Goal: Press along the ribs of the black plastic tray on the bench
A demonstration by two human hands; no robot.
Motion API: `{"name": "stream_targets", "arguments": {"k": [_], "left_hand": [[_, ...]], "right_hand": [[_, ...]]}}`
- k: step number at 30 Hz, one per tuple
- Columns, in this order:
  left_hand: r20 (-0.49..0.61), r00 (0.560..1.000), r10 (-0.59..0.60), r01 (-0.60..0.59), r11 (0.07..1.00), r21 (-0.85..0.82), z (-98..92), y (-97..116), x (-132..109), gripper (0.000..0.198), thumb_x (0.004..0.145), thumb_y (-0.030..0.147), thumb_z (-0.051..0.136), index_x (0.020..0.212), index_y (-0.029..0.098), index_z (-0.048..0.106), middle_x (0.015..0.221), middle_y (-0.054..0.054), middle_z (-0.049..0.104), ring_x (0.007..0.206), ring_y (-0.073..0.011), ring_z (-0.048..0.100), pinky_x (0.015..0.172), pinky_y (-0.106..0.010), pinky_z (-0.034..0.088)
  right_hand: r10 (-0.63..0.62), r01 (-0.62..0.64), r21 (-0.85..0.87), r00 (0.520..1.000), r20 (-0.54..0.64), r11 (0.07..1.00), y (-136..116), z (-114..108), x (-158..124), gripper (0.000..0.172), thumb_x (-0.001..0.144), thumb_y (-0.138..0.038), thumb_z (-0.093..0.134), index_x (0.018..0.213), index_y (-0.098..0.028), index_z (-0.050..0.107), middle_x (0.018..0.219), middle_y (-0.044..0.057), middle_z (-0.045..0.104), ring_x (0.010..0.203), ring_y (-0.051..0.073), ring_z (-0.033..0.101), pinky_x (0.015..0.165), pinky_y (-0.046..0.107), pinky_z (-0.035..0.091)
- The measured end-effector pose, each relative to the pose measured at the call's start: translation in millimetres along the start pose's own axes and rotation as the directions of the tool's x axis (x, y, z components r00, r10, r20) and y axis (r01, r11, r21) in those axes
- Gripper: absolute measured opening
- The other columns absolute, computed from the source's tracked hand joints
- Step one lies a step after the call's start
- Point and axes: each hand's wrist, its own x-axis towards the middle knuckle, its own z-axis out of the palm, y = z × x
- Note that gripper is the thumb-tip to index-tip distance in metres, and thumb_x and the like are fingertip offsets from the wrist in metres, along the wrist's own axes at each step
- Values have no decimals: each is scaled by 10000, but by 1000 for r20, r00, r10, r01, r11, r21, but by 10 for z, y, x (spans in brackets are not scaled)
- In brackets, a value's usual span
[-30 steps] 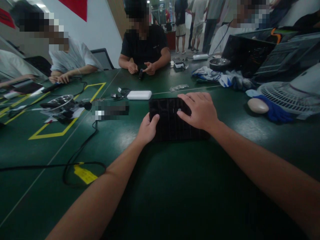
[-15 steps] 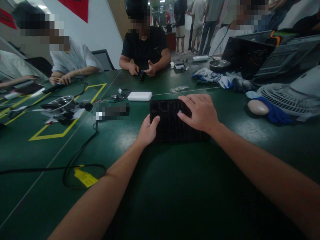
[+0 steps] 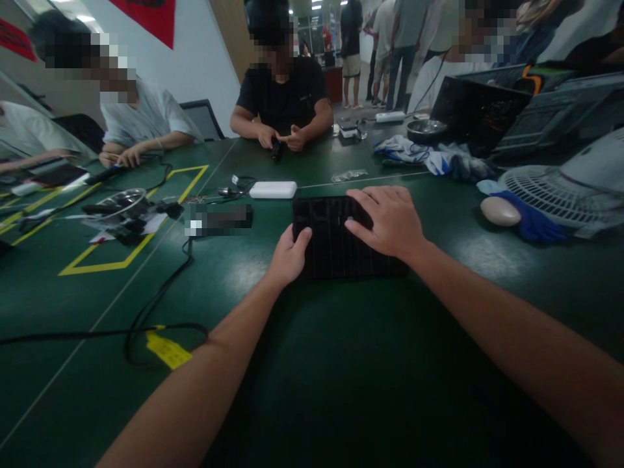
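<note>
In front of me on the green table is a black rectangular tray-like object [image 3: 331, 244], its dark face marked with grid-like lines. My left hand [image 3: 291, 255] grips its left edge, thumb on top and the other fingers hidden. Over the upper right part lies my right hand [image 3: 390, 221], fingers bent toward the far edge and thumb pointing left across the face. A small bright spot shows at that thumb's tip; what it is I cannot make out. The right fingertips are partly out of sight.
Beyond the tray lies a white power strip-like block [image 3: 273, 190]. A black cable [image 3: 166, 286] with a yellow tag [image 3: 168, 351] runs at left, near a metal bowl [image 3: 121, 201]. A fan [image 3: 550, 192], blue glove [image 3: 536, 218] and pale oval object [image 3: 500, 212] are at right. People sit across.
The tray and both my hands stay practically in place; the view shifts slightly. Across the table, the person in black brings their hands closer together around a small dark object.
</note>
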Motion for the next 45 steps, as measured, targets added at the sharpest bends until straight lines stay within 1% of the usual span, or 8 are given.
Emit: {"name": "stream_targets", "arguments": {"k": [5, 12, 18, 23, 27, 36, 42, 45], "left_hand": [[9, 1000, 0, 0, 1000, -20, 1, 29, -11, 356, 903, 504, 545, 1016, 178, 631, 1003, -74, 693, 989, -265, 631, 947, -433, 483], [2, 1000, 9, -9, 1000, -18, -1, 13, -2, 328, 892, 496, 547, 977, 190, 627, 966, -62, 673, 962, -256, 617, 931, -420, 476], [-1, 1000, 4, -4, 1000, -16, -4, 1, 2, 338, 892, 503, 554, 977, 185, 631, 956, -67, 677, 947, -263, 624, 922, -434, 481], [-4, 1000, -2, 2, 1000, -23, -2, -12, 4, 347, 896, 499, 559, 1005, 181, 644, 990, -78, 700, 980, -272, 639, 940, -446, 490], [-4, 1000, 8, -8, 1000, -23, -2, -16, 10, 356, 890, 506, 564, 1006, 179, 644, 989, -76, 701, 982, -268, 640, 944, -440, 487], [-5, 1000, 10, -10, 1000, -16, -5, -3, 8, 366, 893, 508, 562, 1019, 176, 649, 1003, -76, 706, 997, -271, 642, 942, -432, 494], [-10, 1000, 20, -20, 1000, 10, -8, -3, 5, 357, 908, 497, 550, 1011, 171, 652, 998, -83, 707, 983, -274, 643, 943, -452, 499], [-10, 1000, 8, -8, 1000, -1, -9, 4, 1, 359, 903, 502, 556, 1016, 174, 650, 1004, -81, 706, 990, -275, 644, 948, -447, 495]], "right_hand": [[-12, 12, 2, 1000, -6, 1000, 8, 3, -5, 581, 945, -540, 482, 1412, -198, 540, 1247, 113, 653, 1117, 312, 552, 970, 462, 337], [-6, 6, -3, 1000, -4, 1000, 5, 6, -1, 550, 964, -519, 450, 1406, -206, 544, 1243, 111, 656, 1104, 308, 552, 965, 464, 337], [-3, 3, -2, 1000, -6, 1000, -3, -5, -1, 553, 971, -524, 440, 1410, -203, 541, 1248, 107, 654, 1113, 304, 554, 974, 461, 336], [-12, 12, 0, 1000, 3, 1000, 5, -3, -4, 600, 931, -544, 489, 1417, -194, 530, 1239, 110, 651, 1114, 312, 549, 976, 465, 332], [-9, 9, 6, 1000, 0, 1000, 3, -5, -3, 563, 947, -508, 472, 1413, -198, 534, 1250, 110, 649, 1119, 307, 546, 975, 461, 329], [-3, 3, 10, 1000, -1, 1000, 0, -8, 4, 586, 956, -561, 463, 1407, -197, 545, 1239, 113, 656, 1122, 313, 557, 974, 464, 336], [-10, 10, 15, 1000, 3, 1000, 8, -9, -8, 563, 940, -483, 481, 1423, -198, 529, 1260, 116, 649, 1128, 313, 547, 987, 468, 333], [-8, 8, 2, 1000, 2, 1000, 3, -8, -3, 557, 954, -499, 460, 1415, -197, 542, 1249, 112, 653, 1120, 307, 548, 978, 460, 332]]}}
